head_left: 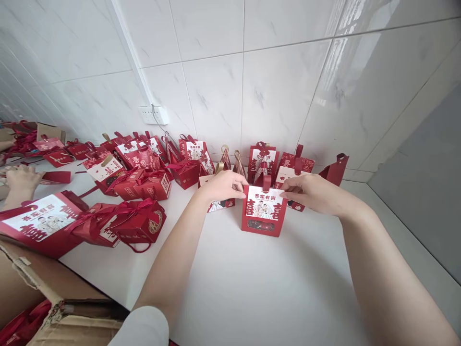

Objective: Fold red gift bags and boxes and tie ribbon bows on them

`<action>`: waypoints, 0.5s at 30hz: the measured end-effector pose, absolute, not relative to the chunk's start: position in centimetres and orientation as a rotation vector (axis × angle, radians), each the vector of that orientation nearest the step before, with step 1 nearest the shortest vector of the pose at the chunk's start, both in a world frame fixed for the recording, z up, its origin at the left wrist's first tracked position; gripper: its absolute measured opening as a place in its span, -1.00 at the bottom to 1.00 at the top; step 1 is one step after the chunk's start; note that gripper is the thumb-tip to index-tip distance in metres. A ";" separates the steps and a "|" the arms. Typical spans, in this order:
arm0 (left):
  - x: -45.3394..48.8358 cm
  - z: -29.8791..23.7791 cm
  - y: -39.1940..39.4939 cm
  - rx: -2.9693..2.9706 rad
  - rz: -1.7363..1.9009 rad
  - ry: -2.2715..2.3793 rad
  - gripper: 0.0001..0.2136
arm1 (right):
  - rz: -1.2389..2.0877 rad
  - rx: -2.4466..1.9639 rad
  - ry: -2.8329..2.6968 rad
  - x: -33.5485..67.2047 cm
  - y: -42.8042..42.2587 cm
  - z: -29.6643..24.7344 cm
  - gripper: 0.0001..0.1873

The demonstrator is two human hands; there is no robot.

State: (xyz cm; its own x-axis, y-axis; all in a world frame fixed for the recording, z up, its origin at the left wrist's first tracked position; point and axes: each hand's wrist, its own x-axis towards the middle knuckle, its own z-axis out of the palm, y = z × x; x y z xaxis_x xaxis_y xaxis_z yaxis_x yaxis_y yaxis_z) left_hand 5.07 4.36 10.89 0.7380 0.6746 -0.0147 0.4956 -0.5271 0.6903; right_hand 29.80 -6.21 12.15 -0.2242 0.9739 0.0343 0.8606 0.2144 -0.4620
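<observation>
A small red gift box (264, 226) stands upright on the white table (273, 288), in front of me near the middle. Its white front panel carries red characters and a drawn couple, with a little clear window below and a red ribbon loop on top. The fingers of my left hand (225, 186) are closed at the box's upper left edge. At the upper right edge, my right hand (306, 192) grips it between thumb and fingers. Just behind my hands, partly hidden by them, stand other boxes, including a white-fronted one (220, 204) on the left and a red one (297, 163) on the right.
Several red boxes with ribbons (140, 185) crowd the table's left side and the tiled wall (212, 96). An open cardboard carton (72, 283) sits at lower left. Another person's hand (21, 180) is at far left. A power strip (153, 115) is on the wall.
</observation>
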 end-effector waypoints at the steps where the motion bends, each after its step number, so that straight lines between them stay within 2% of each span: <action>1: 5.1 10.8 4.5 2.245 0.295 0.866 -0.79 | 0.511 -1.709 -2.182 29.9 -6.2 12.1 -0.76; 7: 5.1 10.2 5.0 2.194 -0.033 0.733 -0.73 | 0.624 -1.629 -2.208 30.4 -5.8 11.8 -0.74; 10: 5.3 9.8 5.4 2.292 -0.138 0.816 -0.73 | 0.706 -1.662 -2.233 30.6 -5.5 11.3 -0.75; 13: 5.1 10.3 5.3 2.365 -0.167 0.871 -0.56 | 0.753 -1.694 -2.256 30.9 -5.3 11.2 -0.74; 15: 4.8 11.4 4.6 2.414 -0.104 0.885 -0.50 | 0.714 -1.687 -2.237 31.1 -5.6 11.7 -0.67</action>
State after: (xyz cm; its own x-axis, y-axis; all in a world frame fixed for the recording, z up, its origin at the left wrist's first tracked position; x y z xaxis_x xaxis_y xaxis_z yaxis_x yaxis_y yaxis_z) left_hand 4.80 4.61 11.43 0.7788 0.5730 -0.2552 0.6166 -0.6250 0.4787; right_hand 31.09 -5.65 11.70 -0.2987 0.9499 -0.0924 0.8279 0.2097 -0.5202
